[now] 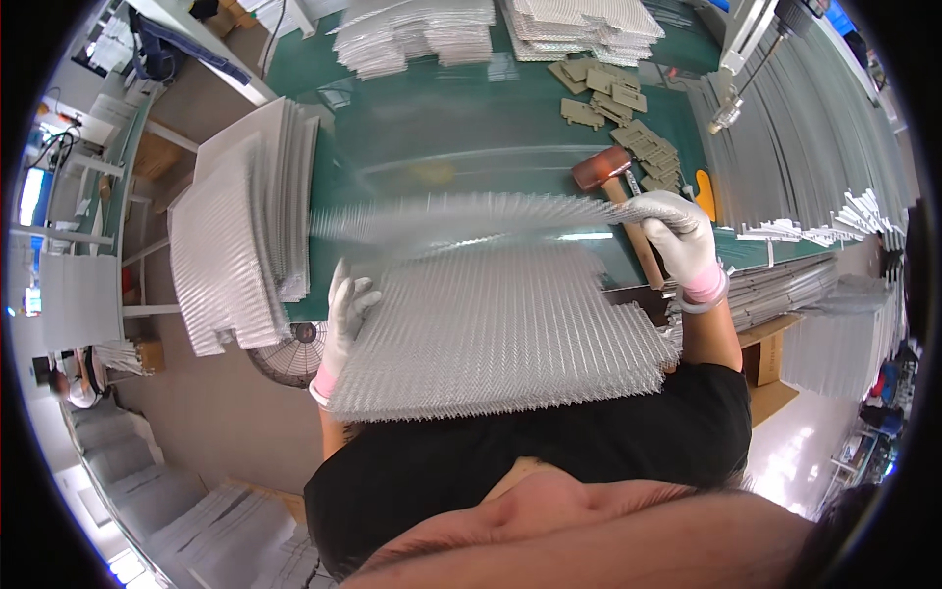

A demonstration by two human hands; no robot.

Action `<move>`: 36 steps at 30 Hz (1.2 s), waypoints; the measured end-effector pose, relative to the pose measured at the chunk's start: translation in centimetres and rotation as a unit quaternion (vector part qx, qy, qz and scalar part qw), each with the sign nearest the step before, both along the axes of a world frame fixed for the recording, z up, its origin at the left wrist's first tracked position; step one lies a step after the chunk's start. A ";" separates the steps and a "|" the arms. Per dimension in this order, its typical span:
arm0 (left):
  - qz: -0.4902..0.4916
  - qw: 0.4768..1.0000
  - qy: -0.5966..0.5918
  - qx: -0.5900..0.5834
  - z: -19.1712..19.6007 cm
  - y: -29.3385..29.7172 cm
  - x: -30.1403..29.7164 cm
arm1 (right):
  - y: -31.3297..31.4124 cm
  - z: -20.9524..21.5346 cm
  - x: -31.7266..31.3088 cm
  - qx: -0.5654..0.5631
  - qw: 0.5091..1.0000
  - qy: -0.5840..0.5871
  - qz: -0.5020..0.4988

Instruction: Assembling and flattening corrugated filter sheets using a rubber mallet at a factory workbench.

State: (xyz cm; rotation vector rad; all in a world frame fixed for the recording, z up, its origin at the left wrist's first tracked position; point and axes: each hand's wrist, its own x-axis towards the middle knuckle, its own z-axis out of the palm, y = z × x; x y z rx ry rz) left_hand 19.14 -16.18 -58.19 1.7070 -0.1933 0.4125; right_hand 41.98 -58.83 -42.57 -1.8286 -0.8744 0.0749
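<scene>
My right hand (679, 240), in a white glove with a pink cuff, is closed on the right end of a silvery ribbed sheet (471, 218). That sheet is seen nearly edge-on, stretches left across the table and is blurred by motion at its left end. Nearer my body lies another ribbed, translucent sheet or stack (500, 339) with a notched right side. Beside its left edge is my gloved left hand (348, 309), fingers apart; whether the palm touches the edge is hard to see. Just beyond my right hand lies a mallet (601, 169) with a reddish-brown head and wooden handle.
Ribbed sheets are stacked at the left (231, 231) and along the far side (417, 34) of the green table (432, 128). Flat olive plates (643, 147) lie near the mallet, by a yellow-handled tool (705, 196). Long grey strips (800, 137) fill the right. A fan (289, 353) stands at left.
</scene>
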 end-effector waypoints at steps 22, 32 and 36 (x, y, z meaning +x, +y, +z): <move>-0.038 0.982 -0.039 0.180 6.0 -1.6 1.5 | -4.5 -2.8 1.3 -0.042 0.872 0.133 0.469; 0.161 0.984 0.073 0.017 8.0 -2.9 3.5 | -1.3 -5.1 -0.9 -0.094 0.983 0.131 0.086; 0.180 0.971 0.151 -0.050 11.2 -2.8 9.0 | 4.2 -3.1 1.6 0.122 0.968 0.211 -0.059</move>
